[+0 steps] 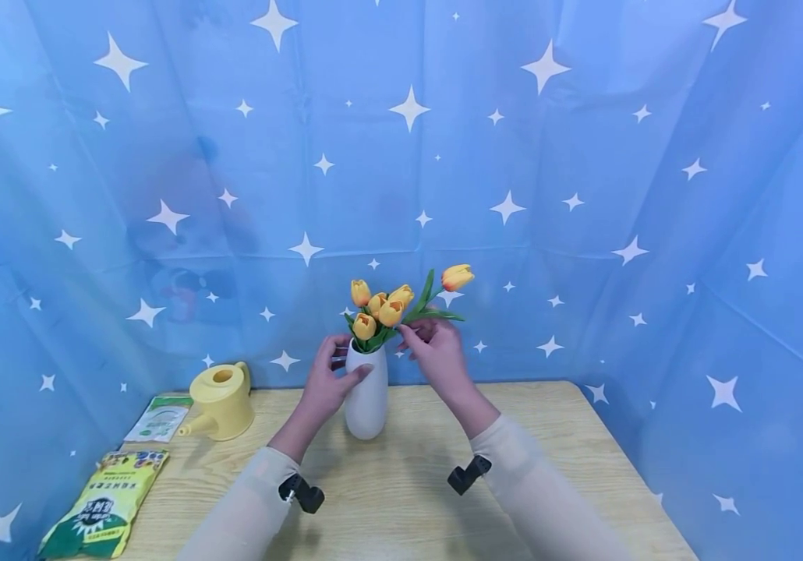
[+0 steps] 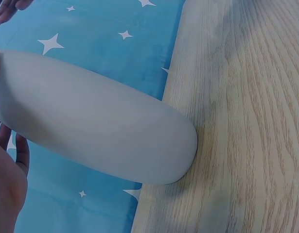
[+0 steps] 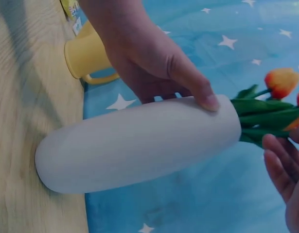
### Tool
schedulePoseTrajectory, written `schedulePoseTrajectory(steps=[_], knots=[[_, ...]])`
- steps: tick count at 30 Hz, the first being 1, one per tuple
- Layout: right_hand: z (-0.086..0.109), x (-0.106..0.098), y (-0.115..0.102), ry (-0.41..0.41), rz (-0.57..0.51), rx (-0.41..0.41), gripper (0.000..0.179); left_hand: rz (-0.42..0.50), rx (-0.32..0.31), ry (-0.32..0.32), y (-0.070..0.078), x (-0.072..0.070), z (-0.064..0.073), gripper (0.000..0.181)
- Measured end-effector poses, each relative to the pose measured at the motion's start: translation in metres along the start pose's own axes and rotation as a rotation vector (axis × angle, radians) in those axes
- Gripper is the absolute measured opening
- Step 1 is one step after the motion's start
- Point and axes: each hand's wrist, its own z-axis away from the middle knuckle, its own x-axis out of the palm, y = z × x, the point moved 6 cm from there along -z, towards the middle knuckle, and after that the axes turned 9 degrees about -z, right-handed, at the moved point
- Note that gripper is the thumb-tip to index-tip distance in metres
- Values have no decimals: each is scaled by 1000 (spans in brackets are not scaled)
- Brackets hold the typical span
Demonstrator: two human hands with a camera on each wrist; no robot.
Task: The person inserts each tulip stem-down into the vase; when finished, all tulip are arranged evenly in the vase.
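Note:
A white vase (image 1: 366,393) stands upright on the table, with several yellow-orange tulips (image 1: 377,305) in its mouth. My left hand (image 1: 327,379) grips the vase near its top, thumb across the front; in the right wrist view that thumb lies just below the rim. The vase's smooth side fills much of the left wrist view. To the right of the bunch, my right hand (image 1: 436,352) pinches the green stem and leaves of one tulip (image 1: 457,277), which leans out to the right. Its lower stem is hidden behind the hand and the other flowers.
A yellow watering can (image 1: 222,401) stands at the table's back left. Beside it lies a white and green packet (image 1: 159,419), with a yellow-green bag (image 1: 107,502) nearer the front. A blue star-patterned curtain (image 1: 401,195) hangs behind the wooden table (image 1: 387,499).

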Motion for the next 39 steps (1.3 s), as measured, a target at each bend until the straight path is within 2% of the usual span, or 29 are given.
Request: schedulePoseTrajectory(steps=[10, 18, 25, 27, 34, 39], knots=[[2, 13, 11, -40, 55, 25, 14, 12, 13, 2, -1, 0, 0, 58], [4, 21, 17, -62, 127, -21, 19, 16, 22, 4, -1, 1, 0, 57], [4, 23, 23, -84, 173, 19, 19, 25, 30, 6, -1, 1, 0, 57], [3, 22, 22, -77, 151, 22, 18, 26, 29, 4, -1, 1, 0, 57], [-1, 15, 14, 7, -58, 39, 17, 17, 13, 5, 0, -1, 1, 60], [-2, 17, 13, -12, -10, 11, 15, 21, 8, -2, 1, 0, 1, 59]])
